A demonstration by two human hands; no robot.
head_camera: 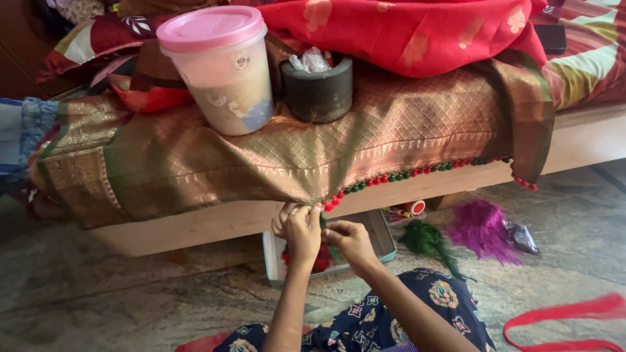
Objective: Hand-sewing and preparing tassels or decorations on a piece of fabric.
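A wooden bed (587, 140) runs across the view, and over its edge hangs a gold-brown sari (274, 156) with green bands, weighed down on top by a plastic tub (225, 75) with a pink lid and, just beside it, a dark stone mortar (318, 91) holding clear wrappers. Behind them lies a heap of red cloth (404, 29). Along the sari's hanging hem runs a row of red and green bead tassels (417, 173), ending at the point where both hands meet. The left hand (298, 225) is closed on the hem at that end of the row — fingers pinched together on the fabric edge. The right hand (349, 240) sits just beside it, fingers drawn together on a green thread (324, 225) that leads up to the hem. Below the hands, on the stone floor (130, 293), lies a shallow tray (385, 238) partly under the bed, with red material inside. To the right on the floor are a purple thread bundle (481, 228), a green one (427, 240) and — farther off — a red strip (561, 316).
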